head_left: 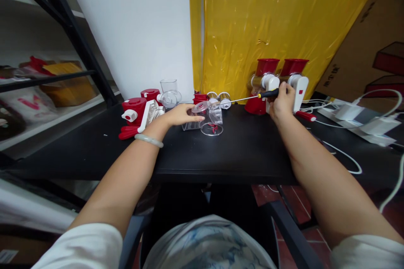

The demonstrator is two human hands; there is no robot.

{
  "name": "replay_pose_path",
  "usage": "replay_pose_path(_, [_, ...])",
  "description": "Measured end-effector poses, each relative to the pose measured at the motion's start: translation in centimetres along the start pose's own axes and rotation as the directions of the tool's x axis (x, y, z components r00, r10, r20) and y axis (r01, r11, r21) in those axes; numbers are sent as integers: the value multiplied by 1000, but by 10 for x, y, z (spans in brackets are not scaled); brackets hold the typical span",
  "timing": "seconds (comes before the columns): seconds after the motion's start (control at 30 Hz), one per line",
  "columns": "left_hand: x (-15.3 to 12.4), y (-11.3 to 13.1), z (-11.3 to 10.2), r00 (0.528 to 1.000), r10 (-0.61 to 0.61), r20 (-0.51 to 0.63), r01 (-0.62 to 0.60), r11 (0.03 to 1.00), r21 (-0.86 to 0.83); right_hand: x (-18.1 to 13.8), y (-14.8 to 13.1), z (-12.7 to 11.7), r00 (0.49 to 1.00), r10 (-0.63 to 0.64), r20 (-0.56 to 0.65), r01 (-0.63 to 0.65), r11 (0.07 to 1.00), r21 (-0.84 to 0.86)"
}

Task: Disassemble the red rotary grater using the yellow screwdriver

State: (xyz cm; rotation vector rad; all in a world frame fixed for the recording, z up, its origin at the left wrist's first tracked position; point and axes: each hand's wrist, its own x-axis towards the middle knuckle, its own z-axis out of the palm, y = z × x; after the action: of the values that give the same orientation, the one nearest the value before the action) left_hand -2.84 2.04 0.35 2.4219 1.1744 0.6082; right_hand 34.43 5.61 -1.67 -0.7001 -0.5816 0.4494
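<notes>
My right hand (282,100) is closed around the black and yellow handle of a screwdriver (243,99). Its thin metal shaft points left, and the tip reaches the area of a clear plastic hopper (216,115). My left hand (183,114) grips that clear part by its left side, thumb toward me and fingers partly hidden behind it. The round rim of the clear part rests at the table, with small red pieces (213,127) visible through it. Whether the tip touches the plastic, I cannot tell. Metal grating drums (224,98) lie just behind.
Red and white grater bases (134,111) stand at the left, with another clear hopper (169,92) behind. Two assembled rotary graters (267,82) stand at the right. White chargers and cables (362,113) cover the black table's (240,155) right end. A shelf rack (63,77) borders the left.
</notes>
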Motion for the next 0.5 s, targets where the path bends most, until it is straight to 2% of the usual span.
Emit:
replay_pose_path(0.1, [-1,0,0,1000,-6,0,6,1000,1,-2,-5,2,990,134,36,-138,984,114])
replay_pose_path(0.2, [0,0,0,1000,-9,10,9,1000,-5,-5,-15,2,950,305,74,-313,930,193])
replay_pose_path(0.27, [0,1,0,1000,-9,17,9,1000,-11,-7,-20,3,930,358,86,-368,901,228])
replay_pose_path(0.37, [0,1,0,1000,-11,9,11,1000,6,-6,-20,5,943,325,69,-333,923,194])
replay_pose_path(0.43, [0,2,0,1000,-12,6,12,1000,11,-4,-15,4,968,247,32,-249,959,134])
replay_pose_path(0.5, [0,2,0,1000,-16,11,16,1000,-3,1,-9,0,988,148,55,-151,987,60])
